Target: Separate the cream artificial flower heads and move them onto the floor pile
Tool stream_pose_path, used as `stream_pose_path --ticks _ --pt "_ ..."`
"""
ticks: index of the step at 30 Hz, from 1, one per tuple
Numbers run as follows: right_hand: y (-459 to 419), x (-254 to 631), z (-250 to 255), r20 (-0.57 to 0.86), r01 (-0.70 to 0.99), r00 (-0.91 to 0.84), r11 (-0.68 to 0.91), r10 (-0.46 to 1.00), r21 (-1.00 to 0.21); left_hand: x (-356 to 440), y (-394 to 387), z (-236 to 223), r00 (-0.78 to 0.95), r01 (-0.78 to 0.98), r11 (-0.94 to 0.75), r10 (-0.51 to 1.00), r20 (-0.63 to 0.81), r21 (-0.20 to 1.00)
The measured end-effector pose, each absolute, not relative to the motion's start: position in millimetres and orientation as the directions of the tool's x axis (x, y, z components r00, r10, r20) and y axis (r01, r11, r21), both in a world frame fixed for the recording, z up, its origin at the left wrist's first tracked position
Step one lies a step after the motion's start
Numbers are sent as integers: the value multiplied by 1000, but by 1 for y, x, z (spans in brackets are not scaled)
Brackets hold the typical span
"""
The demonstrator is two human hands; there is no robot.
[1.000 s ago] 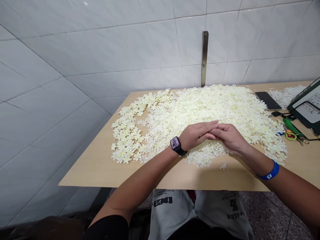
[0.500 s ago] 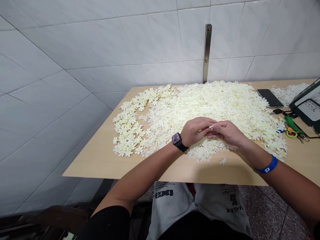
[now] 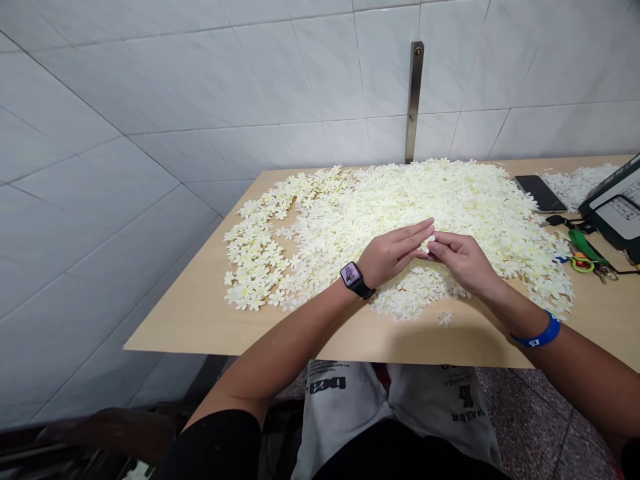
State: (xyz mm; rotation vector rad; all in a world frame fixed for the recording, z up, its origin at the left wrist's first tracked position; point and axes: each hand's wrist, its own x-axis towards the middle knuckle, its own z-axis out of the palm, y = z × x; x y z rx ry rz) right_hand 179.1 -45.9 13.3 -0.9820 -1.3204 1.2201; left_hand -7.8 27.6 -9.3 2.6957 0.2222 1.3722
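the left hand (image 3: 391,255) and right hand (image 3: 466,265) narrowly pinch a white flower (image 3: 427,245), forearms angled inward over the flower pile (image 3: 425,193).

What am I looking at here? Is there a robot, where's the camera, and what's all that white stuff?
There's no robot: these are a person's own bare hands. The camera sits on their head, looking forward and down, so you see nearly what they face.

The left hand has a black watch on its wrist; the right arm wears a blue band. Where the fingertips meet is a small white flower. The right hand seems to pinch it; the left hand's grip is harder to tell.

The white stuff is a big heap of flowers, spread over a light brown table. On the right side lie a phone and something with a green handle.
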Motion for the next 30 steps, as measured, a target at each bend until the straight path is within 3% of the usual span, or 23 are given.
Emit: stream_pose_path --ticks 5,9,15,18,23,30 --pt "-47 180 16 50 -299 -216 -17 975 -954 -8 27 -10 492 10 -990 126 861 140" --pt "-44 182 15 -43 -272 -279 -121 959 -955 -7 23 -9 449 17 -981 181 875 194" --pt "-41 184 14 -124 -214 -313 -197 942 -957 -8 24 -13 559 68 -992 126 819 106" --pt "-41 181 13 -115 -168 -255 -161 960 -972 -5 27 -17 607 105 -989 147 781 104" --pt "-44 177 14 -25 -93 -153 -39 988 -995 -6 26 -12 693 55 -969 210 690 239" --pt "-50 176 20 142 38 -41 144 989 -989 -6 23 -11 635 8 -947 253 730 321"
